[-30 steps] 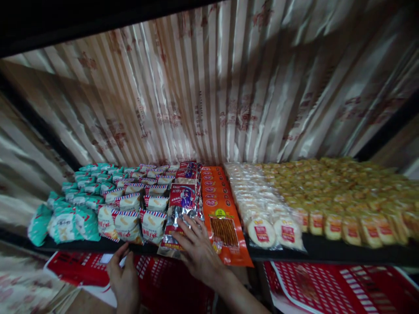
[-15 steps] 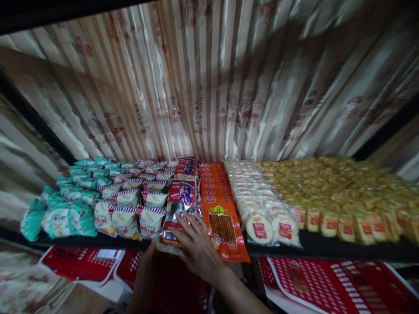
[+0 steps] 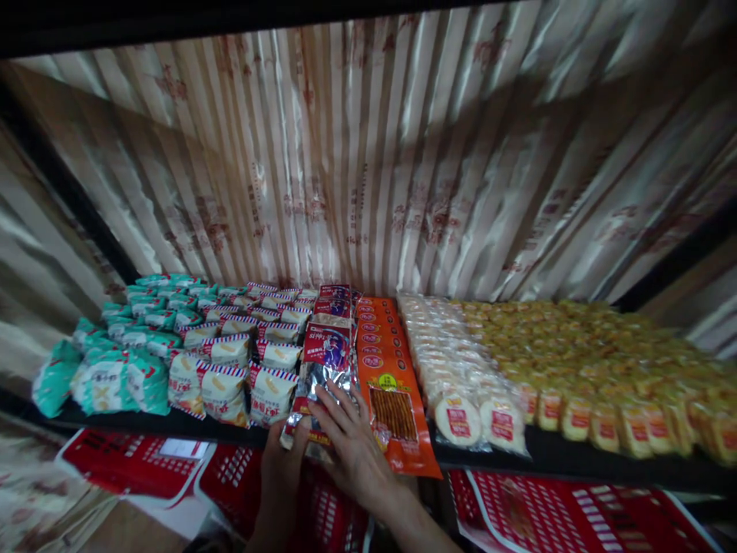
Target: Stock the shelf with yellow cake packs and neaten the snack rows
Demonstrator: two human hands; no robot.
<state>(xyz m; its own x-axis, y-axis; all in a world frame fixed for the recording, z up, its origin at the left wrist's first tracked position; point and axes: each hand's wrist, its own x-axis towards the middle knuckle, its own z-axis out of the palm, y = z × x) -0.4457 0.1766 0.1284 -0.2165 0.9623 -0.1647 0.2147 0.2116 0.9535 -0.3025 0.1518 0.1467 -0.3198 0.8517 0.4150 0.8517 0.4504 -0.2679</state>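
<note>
A dark red and silver snack packet lies on top of a row of matching packets on the shelf. My right hand rests on its lower half, fingers stretched out and slightly apart. At the packet's lower left corner, my left hand pinches the edge between thumb and fingers. Just right of them lies a row of orange packets, the front one with a window showing brown sticks. On the left side stand cream snack bags with striped blue, white and red tops.
Teal snack bags fill the shelf's left end. Clear packs of round white crackers and many yellow wrapped snacks occupy the right. Below the black shelf edge are red baskets. A striped curtain hangs behind.
My left hand has come up and right onto the packet's lower corner. My right hand stays on the packet. The view has shifted slightly.
</note>
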